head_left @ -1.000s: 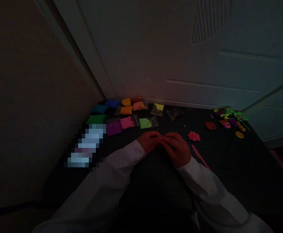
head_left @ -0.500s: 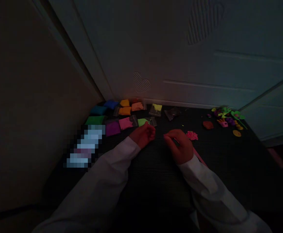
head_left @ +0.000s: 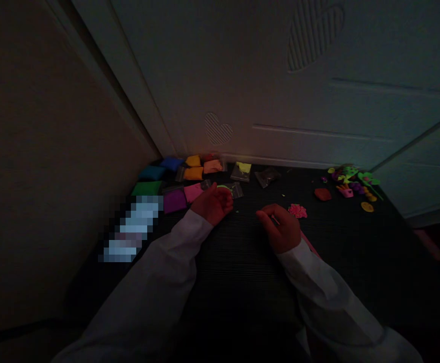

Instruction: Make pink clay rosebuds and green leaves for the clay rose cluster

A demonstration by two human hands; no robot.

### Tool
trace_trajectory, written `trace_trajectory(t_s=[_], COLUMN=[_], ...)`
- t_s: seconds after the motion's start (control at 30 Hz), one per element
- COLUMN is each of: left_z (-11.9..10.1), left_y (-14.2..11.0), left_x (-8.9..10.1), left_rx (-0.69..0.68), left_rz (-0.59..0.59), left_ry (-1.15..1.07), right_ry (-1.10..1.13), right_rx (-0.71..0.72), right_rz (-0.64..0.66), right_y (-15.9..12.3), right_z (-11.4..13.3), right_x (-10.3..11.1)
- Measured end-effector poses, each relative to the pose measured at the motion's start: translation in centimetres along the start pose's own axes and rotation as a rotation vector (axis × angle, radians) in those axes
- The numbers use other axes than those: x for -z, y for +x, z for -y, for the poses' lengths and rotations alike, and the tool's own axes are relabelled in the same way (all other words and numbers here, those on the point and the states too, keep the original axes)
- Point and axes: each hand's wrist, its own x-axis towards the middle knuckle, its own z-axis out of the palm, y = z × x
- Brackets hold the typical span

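Observation:
My left hand [head_left: 212, 204] is palm up just in front of the light green clay bag [head_left: 235, 189]. Its fingers are loosely curled and apart from the thumb, and nothing shows in the palm. My right hand [head_left: 282, 229] is closed, thumb against the fingers; a small pale pinkish bit shows by the fingers, too dim to name. Beside it on the dark table lies a bumpy pink clay piece [head_left: 297, 210]. Part of a long pink object [head_left: 311, 245] sticks out from under the right wrist. A tiny green crumb [head_left: 237, 212] sits between the hands.
Bags of coloured clay, including purple [head_left: 175, 200], green [head_left: 147, 188] and orange [head_left: 193, 173], line the back left. A blurred lit screen [head_left: 134, 227] is at the left. Small clay shapes [head_left: 352, 181] and a reddish lump [head_left: 322, 194] are at the right. A white panel [head_left: 280, 91] rises behind.
My left hand has moved left, away from the right hand, and its fingers have opened somewhat. The green crumb now shows on the table. My right hand has hardly moved.

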Motion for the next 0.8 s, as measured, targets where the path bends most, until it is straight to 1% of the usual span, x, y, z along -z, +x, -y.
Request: trace_trajectory(t_s=[0.13,0.33,0.53,0.8], left_z=[-0.07,-0.19,-0.23,-0.14], left_y=[0.01,0.21,0.28,0.20], left_x=[0.11,0.47,0.69,0.37], left_rx=[0.000,-0.017,-0.009,0.003], left_rz=[0.011,0.020,0.021,0.005], left_ry=[-0.015,-0.028,-0.034,-0.042], right_ry=[-0.007,0.005,-0.020,-0.010], right_rx=[-0.023,-0.026,-0.040,0.007], right_rz=[0.023,0.109,0.126,0.195], right_y=[-0.03,-0.04,-0.09,-0.04], right_z=[-0.16,-0.29,0.02,0.02], right_x=[-0.14,-0.44,-0.36,-0.34])
